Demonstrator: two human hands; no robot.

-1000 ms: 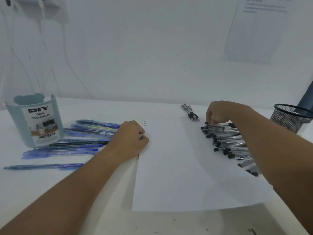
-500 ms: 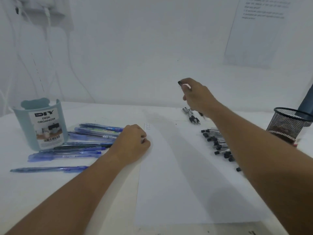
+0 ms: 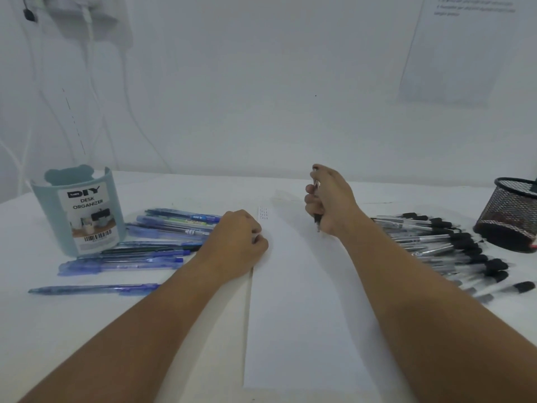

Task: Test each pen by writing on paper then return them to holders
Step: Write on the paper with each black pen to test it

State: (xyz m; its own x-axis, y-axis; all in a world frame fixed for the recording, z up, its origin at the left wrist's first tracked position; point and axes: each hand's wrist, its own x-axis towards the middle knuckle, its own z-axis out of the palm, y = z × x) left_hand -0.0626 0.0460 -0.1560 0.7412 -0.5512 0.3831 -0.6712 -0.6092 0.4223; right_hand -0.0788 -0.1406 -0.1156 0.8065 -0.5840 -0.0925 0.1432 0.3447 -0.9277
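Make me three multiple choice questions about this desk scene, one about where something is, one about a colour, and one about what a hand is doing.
1. Where does the teal desk organizer stand?
A. Left of the paper
B. On the paper
C. Inside the mesh cup

2. What colour are the pens lying beside the organizer?
A. Red
B. Blue
C. Yellow

3. What is the right hand doing?
A. Lying flat and empty
B. Gripping a pen, tip down over the paper
C. Lifting the black mesh cup

Answers:
1 A, it sits far left, beyond the blue pens from the paper.
2 B, their barrels are blue.
3 B, its fingers wrap a pen pointing down at the sheet.
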